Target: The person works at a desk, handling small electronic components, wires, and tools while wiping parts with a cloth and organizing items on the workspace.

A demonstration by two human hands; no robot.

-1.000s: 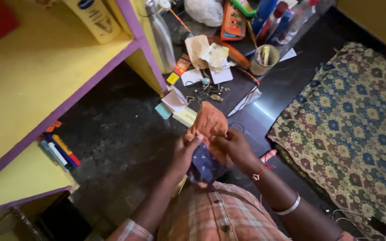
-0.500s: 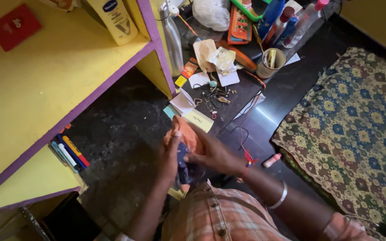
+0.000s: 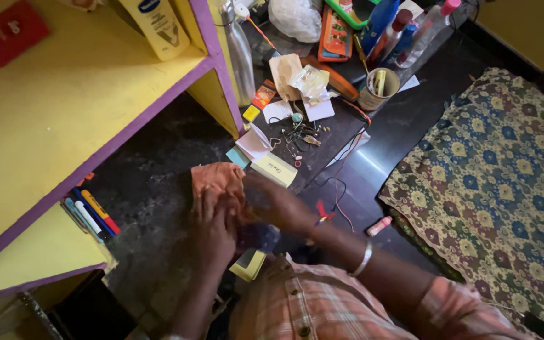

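Dark floor beside yellow shelf (image 3: 64, 119) | left hand (image 3: 212, 230), right hand (image 3: 278, 204) grip orange cloth (image 3: 216, 179) (blurred; fingers hidden)

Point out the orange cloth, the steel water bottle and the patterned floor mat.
orange cloth (image 3: 216, 178), head view, on its upper folded part.
steel water bottle (image 3: 240, 60), head view, mid-body.
patterned floor mat (image 3: 505, 170), head view, on its middle.

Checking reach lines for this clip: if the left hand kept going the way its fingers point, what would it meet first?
The left hand points up-frame and already rests on the orange cloth that both hands hold. Past the cloth lies dark floor, then probably the yellow shelf; depth is unclear.
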